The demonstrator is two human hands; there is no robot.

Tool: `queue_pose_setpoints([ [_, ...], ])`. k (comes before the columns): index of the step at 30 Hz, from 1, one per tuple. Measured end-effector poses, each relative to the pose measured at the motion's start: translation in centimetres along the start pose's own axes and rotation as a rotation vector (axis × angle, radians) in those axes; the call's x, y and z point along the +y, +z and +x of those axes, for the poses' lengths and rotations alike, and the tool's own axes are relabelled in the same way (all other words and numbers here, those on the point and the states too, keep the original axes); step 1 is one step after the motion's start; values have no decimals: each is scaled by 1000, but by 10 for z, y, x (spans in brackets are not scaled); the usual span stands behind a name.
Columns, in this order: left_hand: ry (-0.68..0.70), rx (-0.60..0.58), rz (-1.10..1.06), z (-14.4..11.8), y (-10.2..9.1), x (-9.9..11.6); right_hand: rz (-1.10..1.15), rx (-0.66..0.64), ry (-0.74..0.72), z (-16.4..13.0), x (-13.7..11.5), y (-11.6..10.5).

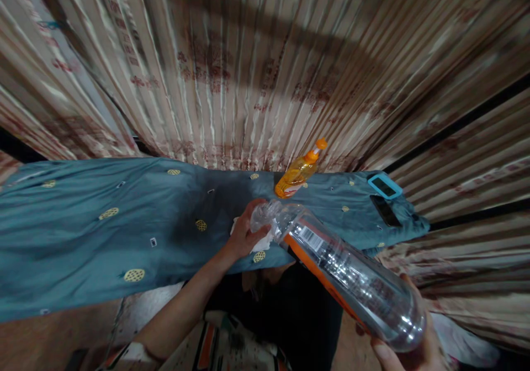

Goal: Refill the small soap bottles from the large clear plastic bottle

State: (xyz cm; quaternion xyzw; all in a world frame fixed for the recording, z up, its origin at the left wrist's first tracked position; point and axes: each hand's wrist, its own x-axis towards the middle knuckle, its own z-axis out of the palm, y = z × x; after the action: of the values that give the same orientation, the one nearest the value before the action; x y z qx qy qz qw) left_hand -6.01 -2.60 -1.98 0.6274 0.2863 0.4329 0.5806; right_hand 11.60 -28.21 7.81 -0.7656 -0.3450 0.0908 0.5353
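Note:
A large clear plastic bottle (pixel 351 266) with an orange label lies tilted across the right front of the view, its base toward me. My right hand (pixel 418 332) is closed around the bottle's base end. At the narrower top end, my left hand (pixel 246 233) grips the clear plastic, its fingers partly hidden. A crumpled white tissue (pixel 263 244) shows under and beside the left hand, against the bottle's top; whether the fingers pinch it I cannot tell. Just beyond the top end stands an orange pump bottle (pixel 296 176) of yellow-orange liquid.
A teal cloth with pineapple prints (pixel 136 222) covers the long narrow table. At its right end lie a blue-framed device (pixel 385 186) and a dark phone-like slab (pixel 386 211). Pleated patterned curtains (pixel 248 73) hang close behind and to the right.

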Motion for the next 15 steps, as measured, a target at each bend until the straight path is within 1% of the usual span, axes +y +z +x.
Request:
queue_pose_setpoints([
  [4, -11, 11, -9, 0, 1, 2, 8, 22, 30, 2, 0, -1],
  [6, -13, 18, -18, 0, 1, 2, 0, 13, 19, 4, 6, -3],
  [10, -11, 16, -32, 0, 2, 3, 81, 10, 39, 6, 18, -5],
  [13, -6, 21, -36, 0, 2, 2, 37, 13, 48, 4, 12, -3],
  [15, 1, 24, -23, 0, 1, 0, -5, 20, 22, 3, 4, -1],
])
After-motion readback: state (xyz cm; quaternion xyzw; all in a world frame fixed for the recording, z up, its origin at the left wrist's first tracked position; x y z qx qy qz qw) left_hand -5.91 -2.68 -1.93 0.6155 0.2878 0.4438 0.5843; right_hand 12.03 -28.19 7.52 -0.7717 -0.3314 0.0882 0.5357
